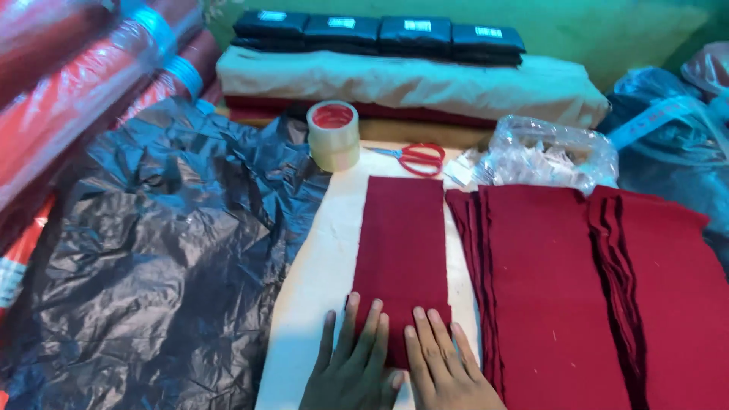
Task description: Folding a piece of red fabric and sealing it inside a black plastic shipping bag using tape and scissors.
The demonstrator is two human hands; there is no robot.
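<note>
Neither hand has a grip on anything: the left hand [351,363] and the right hand [444,363] both lie flat and open, side by side, with fingers spread on the near end of a dark red cloth strip [401,258]. Pressing down like this looks like a way to keep the strip smooth and still, though that is only my guess.

The strip lies long and straight on a pale cover [319,281] over the worktop. It runs away from the hands toward the far side.

Just to the right sit stacks of red cloth [585,296] in the same dark colour, piled neatly with edges lined up. They seem to be kept close so they are easy to reach.

Past the far end of the strip lie red-handled scissors [416,158]. Near them, to the left, stands a roll of clear tape [333,135]. A clear plastic bag [550,156] full of small pale bits sits to the right of the scissors.

A big crinkled black plastic sheet [159,258] covers the left part of the worktop. Beyond it, rolls of red cloth wrapped in clear plastic [83,83] lean at the far left.

At the back lies a folded cream cloth [402,83] with flat black packs [380,34] in a row on top. A green wall [607,30] stands behind, and blue plastic bags [668,144] fill the right side.
</note>
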